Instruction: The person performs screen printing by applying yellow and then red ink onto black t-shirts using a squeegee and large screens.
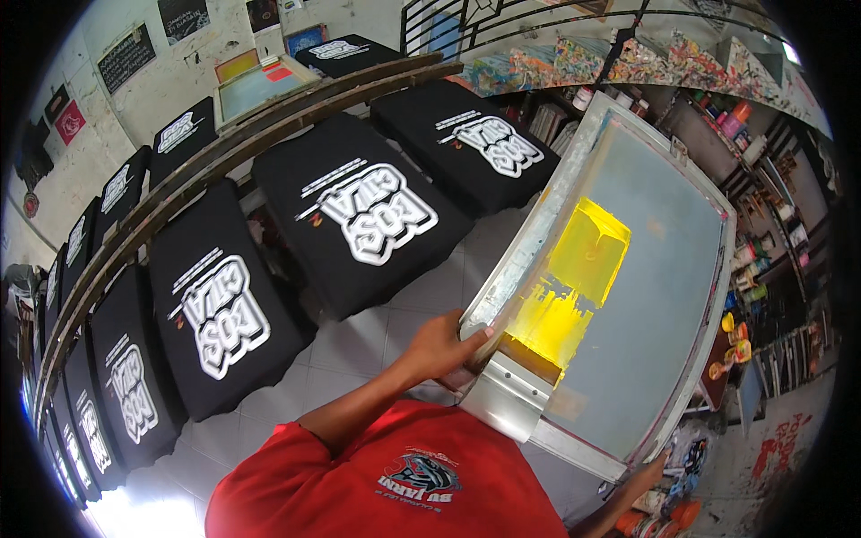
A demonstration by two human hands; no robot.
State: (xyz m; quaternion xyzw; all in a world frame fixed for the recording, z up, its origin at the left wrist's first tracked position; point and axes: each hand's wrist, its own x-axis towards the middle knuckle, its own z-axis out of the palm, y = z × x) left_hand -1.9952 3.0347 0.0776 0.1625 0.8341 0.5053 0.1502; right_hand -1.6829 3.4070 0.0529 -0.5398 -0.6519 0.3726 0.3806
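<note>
A large screen printing frame (728, 224) with grey mesh is held up at a tilt in front of me, to the right. Thick yellow ink (587, 255) lies in a smeared band along its left half. At the lower end of the ink, a squeegee (509, 394) with a broad metal holder rests on the frame. My left hand (446, 345) is closed on the frame's left rim, thumb on top beside the squeegee and fingers partly out of sight. Around the near right corner, my right hand (647, 475) grips the frame, its fingers mostly hidden.
Black T-shirts (359, 211) with white printed lettering lie on boards in rows to the left, along a curved dark rail (242, 148). Another screen (260, 90) stands behind the rail. Shelves with ink pots (737, 117) line the right, below a paint-spattered staircase (574, 63).
</note>
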